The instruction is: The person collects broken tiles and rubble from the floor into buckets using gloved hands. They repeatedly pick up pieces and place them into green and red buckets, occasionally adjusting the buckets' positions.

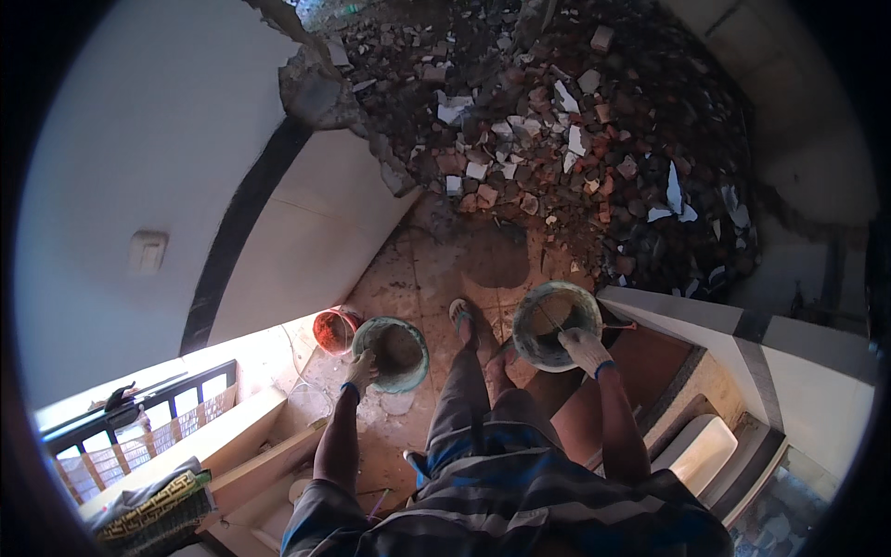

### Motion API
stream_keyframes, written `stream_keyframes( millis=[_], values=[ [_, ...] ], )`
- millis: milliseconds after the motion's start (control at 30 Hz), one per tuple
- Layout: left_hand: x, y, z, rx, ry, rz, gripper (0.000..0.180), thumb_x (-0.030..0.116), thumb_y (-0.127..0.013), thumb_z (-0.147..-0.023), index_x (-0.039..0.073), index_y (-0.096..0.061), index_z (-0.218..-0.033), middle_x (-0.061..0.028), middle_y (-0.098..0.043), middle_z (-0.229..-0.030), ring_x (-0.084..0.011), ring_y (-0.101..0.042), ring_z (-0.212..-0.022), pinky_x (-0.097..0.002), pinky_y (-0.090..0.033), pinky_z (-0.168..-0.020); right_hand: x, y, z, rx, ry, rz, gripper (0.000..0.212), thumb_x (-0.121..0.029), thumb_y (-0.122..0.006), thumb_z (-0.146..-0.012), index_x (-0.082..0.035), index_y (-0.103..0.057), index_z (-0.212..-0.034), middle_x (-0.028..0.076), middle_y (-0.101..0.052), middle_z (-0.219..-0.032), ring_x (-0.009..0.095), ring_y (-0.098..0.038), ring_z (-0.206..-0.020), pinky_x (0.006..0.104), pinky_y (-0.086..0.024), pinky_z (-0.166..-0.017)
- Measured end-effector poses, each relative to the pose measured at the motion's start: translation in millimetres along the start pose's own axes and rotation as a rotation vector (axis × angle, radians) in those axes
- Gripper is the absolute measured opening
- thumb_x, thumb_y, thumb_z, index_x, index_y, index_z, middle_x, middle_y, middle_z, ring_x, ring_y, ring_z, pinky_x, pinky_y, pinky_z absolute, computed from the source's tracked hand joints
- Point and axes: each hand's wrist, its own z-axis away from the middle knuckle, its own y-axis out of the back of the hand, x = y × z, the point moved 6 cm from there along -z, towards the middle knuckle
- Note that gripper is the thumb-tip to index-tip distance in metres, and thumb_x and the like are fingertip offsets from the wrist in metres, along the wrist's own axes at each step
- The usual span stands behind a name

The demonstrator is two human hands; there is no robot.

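My left hand (pixel 360 369), which seems to wear a pale glove, is closed on the near left side of a green bucket (pixel 424 356). That bucket has something greyish-brown inside. On the other side of my legs, my right hand (pixel 585 349), in a pale glove, grips a second bucket (pixel 518 336) at its near right side. A thin handle line runs across this bucket's mouth, and brownish material shows within. Whether my fingers hold the rims or the handles, I cannot tell. A smaller red bucket (pixel 321 332) stands just left of the left-hand bucket.
A heap of rubble (pixel 557 158), with broken brick and white tile pieces, covers the floor ahead. A white wall (pixel 288 223) with a broken edge rises at left. At right are a low wall (pixel 687 320) and a white basin-like piece (pixel 696 453). Tiled floor (pixel 399 278) lies between.
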Motion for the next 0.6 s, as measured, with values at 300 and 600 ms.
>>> stream_keyframes(
  millis=[300, 600],
  values=[
    [56.2, -60.1, -120.9, -0.036, 0.270, -0.012, 0.025, 0.048, -0.067, -0.103, 0.025, -0.059, -0.098, 0.0056, -0.049, -0.077, -0.0113, -0.049, -0.060, -0.0322, -0.036, -0.049, -42.4, -99.4, -149.0, -0.193, 0.114, 0.241, 0.049, -0.049, -0.067, -0.110, -0.002, -0.078, -0.122, 0.021, -0.081, -0.114, 0.039, -0.077, -0.112, 0.0475, -0.057, -0.097],
    [96.1, -76.5, -261.9, 0.079, 0.015, -0.169, 0.046, 0.053, -0.068, -0.104, 0.009, -0.070, -0.117, -0.0037, -0.062, -0.092, -0.0182, -0.059, -0.071, -0.0385, -0.048, -0.059, -56.1, -205.9, -289.5, -0.306, 0.123, 0.330, 0.050, -0.051, -0.066, -0.108, -0.003, -0.077, -0.117, 0.024, -0.081, -0.115, 0.042, -0.076, -0.116, 0.0508, -0.058, -0.099]
  ],
)
